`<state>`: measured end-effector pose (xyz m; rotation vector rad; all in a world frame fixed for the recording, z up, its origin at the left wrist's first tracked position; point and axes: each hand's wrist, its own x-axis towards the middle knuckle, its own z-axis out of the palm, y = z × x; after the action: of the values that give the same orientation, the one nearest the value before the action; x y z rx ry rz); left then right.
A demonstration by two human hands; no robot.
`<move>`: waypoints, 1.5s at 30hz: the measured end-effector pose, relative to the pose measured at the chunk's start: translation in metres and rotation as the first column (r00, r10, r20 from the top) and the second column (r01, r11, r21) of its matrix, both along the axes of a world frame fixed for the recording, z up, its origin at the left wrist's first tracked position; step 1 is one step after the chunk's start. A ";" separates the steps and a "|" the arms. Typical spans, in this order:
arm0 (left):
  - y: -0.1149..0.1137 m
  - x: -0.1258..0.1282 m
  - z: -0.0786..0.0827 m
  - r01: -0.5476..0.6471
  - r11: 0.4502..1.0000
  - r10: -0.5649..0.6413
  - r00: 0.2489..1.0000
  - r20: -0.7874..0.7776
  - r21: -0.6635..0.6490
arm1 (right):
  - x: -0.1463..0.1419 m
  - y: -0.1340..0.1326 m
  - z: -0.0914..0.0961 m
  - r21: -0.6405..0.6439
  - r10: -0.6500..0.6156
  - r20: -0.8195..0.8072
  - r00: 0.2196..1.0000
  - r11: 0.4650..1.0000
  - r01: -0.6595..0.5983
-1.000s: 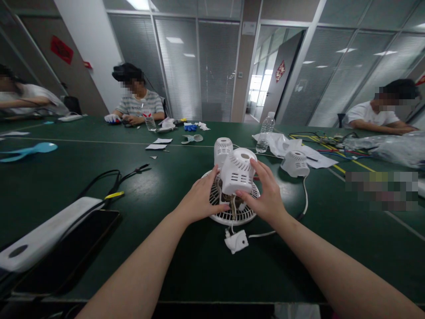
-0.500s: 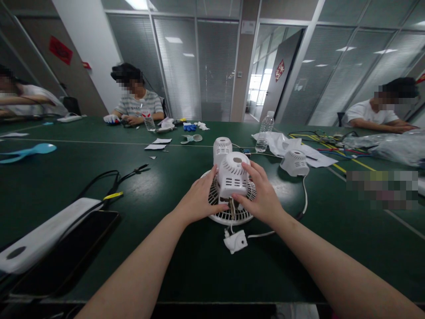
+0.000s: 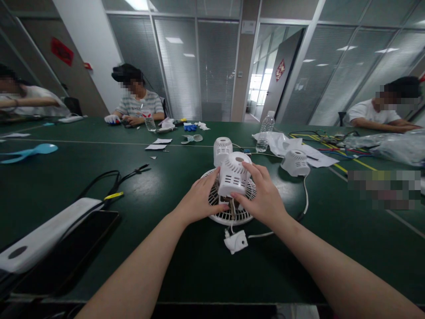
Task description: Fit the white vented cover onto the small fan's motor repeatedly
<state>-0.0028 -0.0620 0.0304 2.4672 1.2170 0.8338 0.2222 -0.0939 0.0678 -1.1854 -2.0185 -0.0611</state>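
A white vented fan motor cover (image 3: 233, 177) sits over the round white fan grille (image 3: 217, 217), between my two hands. My left hand (image 3: 199, 197) is curved against its left side, thumb near the bottom edge. On the right side my right hand (image 3: 262, 192) grips it, index finger near the top and thumb at the lower edge. Below the cover, part of the motor and a white wire show. A small white plastic piece (image 3: 236, 242) on a cord lies in front of the grille. Just behind stands another white vented cover (image 3: 222, 148).
A third white vented cover (image 3: 295, 163) with a cord lies to the right, near a plastic bottle (image 3: 265, 131). At left are a phone (image 3: 69, 252), a white power bank-like device (image 3: 49, 235) and blue fan blades (image 3: 36, 151). Other people sit across the green table (image 3: 186, 274).
The vented cover has tilted slightly to the right between my hands. Both hands stay in nearly the same place.
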 end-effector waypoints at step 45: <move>-0.008 0.008 0.011 -0.136 0.990 0.135 0.990 0.050 0.026 | 0.008 0.002 0.005 0.156 0.077 -0.024 0.997 0.985 -0.072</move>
<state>0.0047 -0.0697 0.0411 2.3938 1.3769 0.9479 0.2305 -0.0924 0.0723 -1.0069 -1.9918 -0.1595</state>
